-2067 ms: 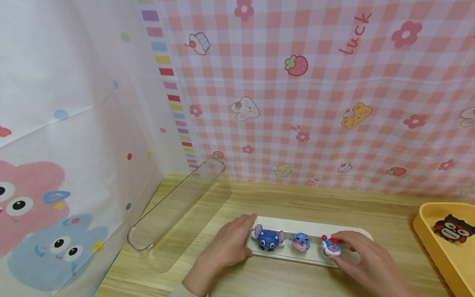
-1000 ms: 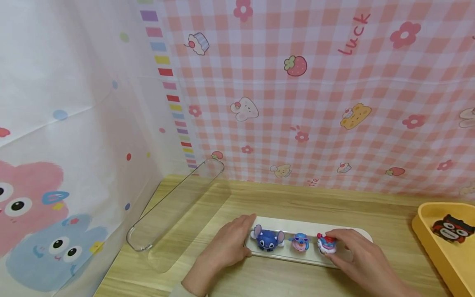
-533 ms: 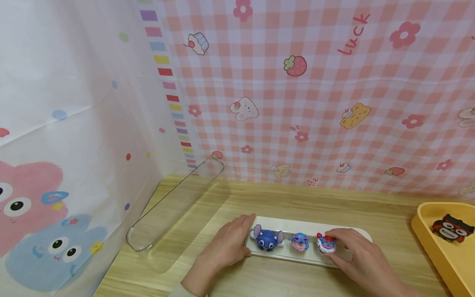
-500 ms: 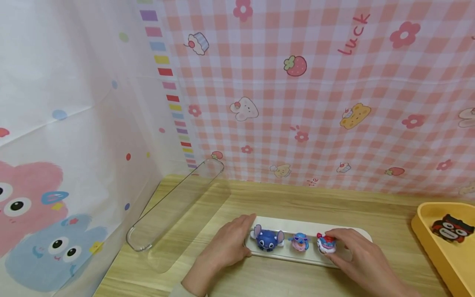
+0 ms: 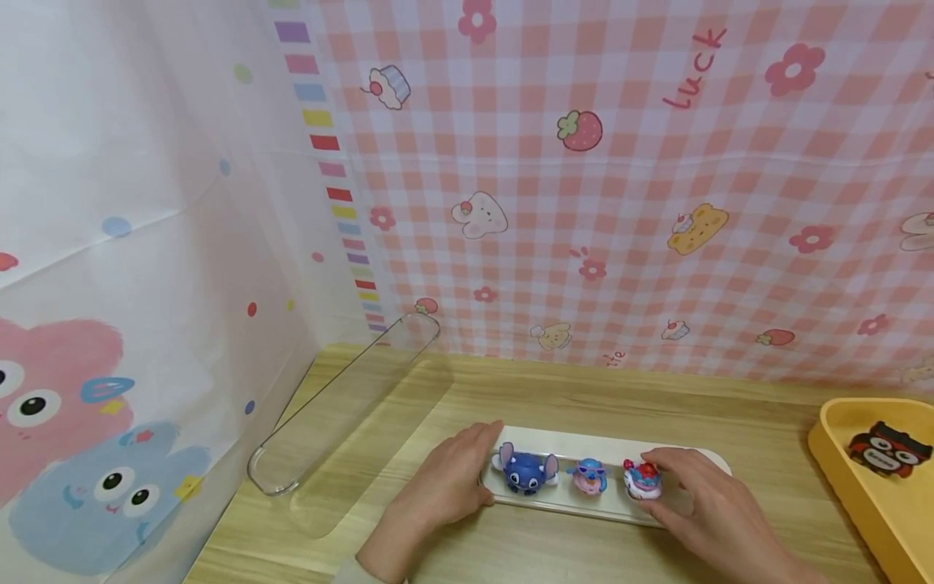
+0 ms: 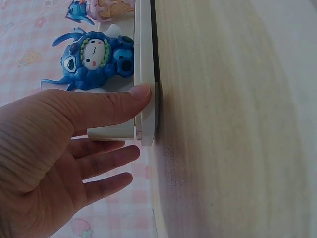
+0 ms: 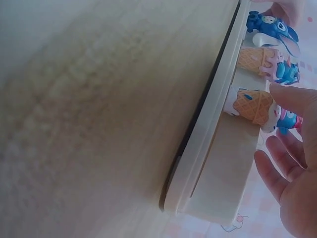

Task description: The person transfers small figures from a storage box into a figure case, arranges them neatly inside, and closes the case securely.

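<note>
A long white display base (image 5: pixel 613 446) with rounded ends lies on the table. My left hand (image 5: pixel 452 478) grips its left end, thumb on the front edge in the left wrist view. A dark-blue big-eared figurine (image 5: pixel 527 472) stands closest to that hand. In the middle is a light-blue figurine (image 5: pixel 589 477) in sunglasses, on a waffle cone in the right wrist view. My right hand (image 5: pixel 718 495) holds the third figurine (image 5: pixel 642 482), an ice-cream cone one with a red top, between thumb and forefinger. The other right fingers (image 7: pixel 271 173) stay off it.
A clear, long, round-ended cover (image 5: pixel 350 414) lies on the table at the left, near the wall. At the right edge stands a yellow tray (image 5: pixel 828 454) holding a dark red-and-black owl piece (image 5: pixel 890 450). Patterned cloth (image 5: pixel 540 268) hangs behind the table.
The red-topped figurine has shifted slightly left along the base with my right hand, and its red top shows more now. My left hand has stayed put at the base's left end.
</note>
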The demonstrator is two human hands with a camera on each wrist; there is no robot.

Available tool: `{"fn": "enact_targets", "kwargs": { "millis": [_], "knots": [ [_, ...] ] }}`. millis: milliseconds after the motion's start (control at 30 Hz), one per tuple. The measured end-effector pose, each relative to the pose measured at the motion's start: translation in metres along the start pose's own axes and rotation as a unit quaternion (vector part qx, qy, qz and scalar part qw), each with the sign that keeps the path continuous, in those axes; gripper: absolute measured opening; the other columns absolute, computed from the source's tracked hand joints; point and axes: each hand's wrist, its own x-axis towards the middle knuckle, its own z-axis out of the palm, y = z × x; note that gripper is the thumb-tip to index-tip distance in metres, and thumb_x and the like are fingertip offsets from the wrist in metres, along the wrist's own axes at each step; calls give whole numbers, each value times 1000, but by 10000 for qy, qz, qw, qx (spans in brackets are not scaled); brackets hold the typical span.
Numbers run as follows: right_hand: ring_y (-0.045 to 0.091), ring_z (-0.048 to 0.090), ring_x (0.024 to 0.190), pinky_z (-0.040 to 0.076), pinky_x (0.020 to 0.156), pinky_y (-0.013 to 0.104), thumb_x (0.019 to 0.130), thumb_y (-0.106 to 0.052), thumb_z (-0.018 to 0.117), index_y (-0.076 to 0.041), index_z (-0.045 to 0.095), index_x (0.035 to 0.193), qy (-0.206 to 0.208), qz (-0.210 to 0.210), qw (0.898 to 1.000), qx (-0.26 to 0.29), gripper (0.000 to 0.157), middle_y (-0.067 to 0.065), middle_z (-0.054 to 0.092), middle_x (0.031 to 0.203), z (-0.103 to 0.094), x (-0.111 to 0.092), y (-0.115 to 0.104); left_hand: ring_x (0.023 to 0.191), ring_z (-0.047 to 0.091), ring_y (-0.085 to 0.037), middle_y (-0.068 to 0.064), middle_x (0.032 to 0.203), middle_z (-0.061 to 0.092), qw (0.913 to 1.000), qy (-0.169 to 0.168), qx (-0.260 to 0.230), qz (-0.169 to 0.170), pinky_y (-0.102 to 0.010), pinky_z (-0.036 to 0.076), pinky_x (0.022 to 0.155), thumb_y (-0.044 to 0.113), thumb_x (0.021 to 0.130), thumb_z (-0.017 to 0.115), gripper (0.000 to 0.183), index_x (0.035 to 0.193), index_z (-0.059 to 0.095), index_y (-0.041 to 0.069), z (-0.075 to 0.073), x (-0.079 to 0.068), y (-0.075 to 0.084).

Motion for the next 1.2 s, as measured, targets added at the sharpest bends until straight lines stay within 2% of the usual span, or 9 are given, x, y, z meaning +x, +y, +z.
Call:
{"fn": "enact_targets", "kwargs": {
  "millis": [167,233,333,433,633,767,867,967,1200],
  "knots": [
    [17,67,97,45,91,8,97,-70,48,-9,71,120,22,14,10000,10,69,-1,72,113,-4,0,0,137,54,-29,-14,148,57,10000,-2,-29,-10,-46,46,114,11,75,94,96,156,43,0,-1,-1,0],
    [16,67,96,46,90,7,95,-68,58,-9,71,120,-8,38,10000,5,65,-1,72,114,-7,1,-1,137,54,-30,-14,148,57,10000,-7,-38,-6,-46,46,114,11,75,94,96,156,43,0,-1,-1,1],
    [16,68,96,46,88,7,83,-51,87,-11,71,121,-122,133,9998,-94,57,-1,72,116,-12,1,-2,137,55,-30,-14,148,57,10000,-7,-14,11,-46,46,114,11,75,94,96,156,43,0,-1,-1,1],
    [18,69,97,49,87,9,68,-26,98,-11,71,122,-192,256,9993,-207,62,-1,72,117,-16,2,-4,136,55,-30,-14,147,58,10000,18,28,40,-46,46,114,11,74,94,97,155,43,-1,0,-1,0],
    [20,70,93,60,72,29,66,-19,98,-10,69,122,-286,564,9976,-294,64,1,73,115,-30,7,-6,136,55,-30,-14,147,58,10000,30,28,49,-46,47,114,11,74,94,97,156,43,-1,0,-1,0],
    [24,69,95,51,85,15,67,-23,98,-8,70,122,-176,467,9983,-307,64,3,73,114,-40,8,-2,137,54,-30,-14,148,57,10000,-5,-19,5,-47,46,115,10,75,94,97,156,42,0,0,-1,1],
    [26,68,97,42,92,7,74,-33,95,-6,70,123,-22,232,9993,-299,61,5,73,114,-50,9,4,136,55,-30,-14,147,58,10000,35,-14,55,-47,46,114,10,75,94,96,155,43,-1,0,-1,0],
    [27,67,97,41,90,7,77,-40,93,-7,70,124,68,224,9988,-441,62,6,73,115,-62,9,9,134,57,-30,-14,146,59,9999,88,20,138,-46,48,112,10,75,94,95,155,44,-1,0,-1,0],
    [34,65,96,45,80,19,70,-29,96,-2,69,123,78,539,9946,-888,66,14,72,114,-93,13,21,135,56,-29,-14,147,58,9999,100,25,117,-46,48,112,10,75,94,95,155,44,0,0,-1,0]
  ]
}}
